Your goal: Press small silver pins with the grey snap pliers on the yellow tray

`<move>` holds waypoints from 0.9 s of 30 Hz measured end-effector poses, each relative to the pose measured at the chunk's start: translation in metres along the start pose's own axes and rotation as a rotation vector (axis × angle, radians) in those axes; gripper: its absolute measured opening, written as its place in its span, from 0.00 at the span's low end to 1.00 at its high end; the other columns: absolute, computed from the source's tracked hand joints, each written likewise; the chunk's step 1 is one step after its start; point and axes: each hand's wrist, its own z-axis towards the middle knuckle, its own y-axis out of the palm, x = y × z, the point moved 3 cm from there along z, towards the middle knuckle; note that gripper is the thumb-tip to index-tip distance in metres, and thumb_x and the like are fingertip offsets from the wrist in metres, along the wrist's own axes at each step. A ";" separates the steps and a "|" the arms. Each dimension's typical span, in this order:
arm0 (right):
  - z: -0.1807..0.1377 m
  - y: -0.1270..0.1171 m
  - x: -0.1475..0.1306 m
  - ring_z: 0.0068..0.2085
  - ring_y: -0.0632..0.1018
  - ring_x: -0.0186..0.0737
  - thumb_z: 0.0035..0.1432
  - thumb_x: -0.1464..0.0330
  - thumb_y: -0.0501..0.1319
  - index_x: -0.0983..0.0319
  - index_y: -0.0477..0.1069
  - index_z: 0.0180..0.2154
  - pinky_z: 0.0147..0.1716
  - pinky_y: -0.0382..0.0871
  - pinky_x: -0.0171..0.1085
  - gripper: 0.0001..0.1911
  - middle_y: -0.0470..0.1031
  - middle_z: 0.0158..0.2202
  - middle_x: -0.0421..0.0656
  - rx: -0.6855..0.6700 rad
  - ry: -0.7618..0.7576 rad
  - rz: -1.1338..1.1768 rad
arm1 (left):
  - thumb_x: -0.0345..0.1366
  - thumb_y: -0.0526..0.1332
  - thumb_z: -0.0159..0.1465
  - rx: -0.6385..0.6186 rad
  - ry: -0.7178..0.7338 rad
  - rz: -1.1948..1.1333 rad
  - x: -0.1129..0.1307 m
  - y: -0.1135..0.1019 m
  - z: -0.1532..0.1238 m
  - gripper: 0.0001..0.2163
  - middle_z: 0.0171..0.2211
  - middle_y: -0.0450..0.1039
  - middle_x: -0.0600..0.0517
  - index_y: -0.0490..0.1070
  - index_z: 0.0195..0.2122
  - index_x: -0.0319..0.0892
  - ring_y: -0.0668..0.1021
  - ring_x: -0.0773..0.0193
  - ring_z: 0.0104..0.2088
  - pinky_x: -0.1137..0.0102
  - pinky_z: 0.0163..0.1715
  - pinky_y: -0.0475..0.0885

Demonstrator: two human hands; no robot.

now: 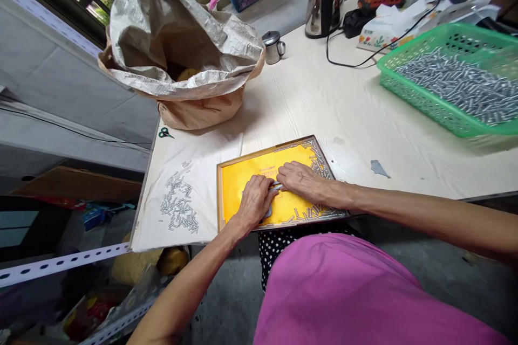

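A shallow tray with a brown rim (219,194) and a yellow bottom lies at the table's front edge. Over its middle, my left hand (254,198) and my right hand (301,179) meet, fingers bent and closed. Between the fingertips show thin, pale blue-grey pieces (277,187), too small to name. A greyish flat edge shows under my left hand. Small metal springs (319,164) lie along the tray's right side and front right corner. Just behind the fingers are faint reddish marks on the yellow bottom.
Loose small metal pieces (178,202) lie on the table to the left, near green-handled scissors (165,133). A big open sack (198,110) stands behind. A green basket (421,105) of springs is at right; a kettle (324,2) and metal mug (274,48) stand at the back.
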 end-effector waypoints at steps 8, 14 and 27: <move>-0.002 -0.006 0.010 0.43 0.70 0.48 0.60 0.58 0.65 0.66 0.72 0.44 0.38 0.60 0.41 0.19 0.73 0.42 0.51 0.066 0.048 0.005 | 0.38 0.60 0.68 0.063 -0.005 0.025 0.004 -0.005 -0.005 0.13 0.51 0.71 0.43 0.69 0.52 0.41 0.73 0.53 0.51 0.57 0.51 0.72; 0.005 -0.012 0.033 0.42 0.70 0.46 0.67 0.60 0.57 0.62 0.74 0.45 0.40 0.57 0.42 0.14 0.75 0.42 0.49 0.057 0.022 0.011 | 0.32 0.55 0.70 0.158 0.044 0.084 0.034 0.008 -0.028 0.08 0.58 0.67 0.42 0.73 0.46 0.43 0.68 0.51 0.59 0.53 0.57 0.69; -0.003 -0.021 0.019 0.40 0.71 0.43 0.69 0.62 0.54 0.62 0.69 0.39 0.37 0.58 0.39 0.11 0.74 0.40 0.48 0.168 0.014 0.111 | 0.40 0.59 0.69 0.239 -0.426 0.036 0.013 -0.017 -0.056 0.09 0.38 0.73 0.46 0.75 0.37 0.41 0.74 0.55 0.44 0.62 0.45 0.71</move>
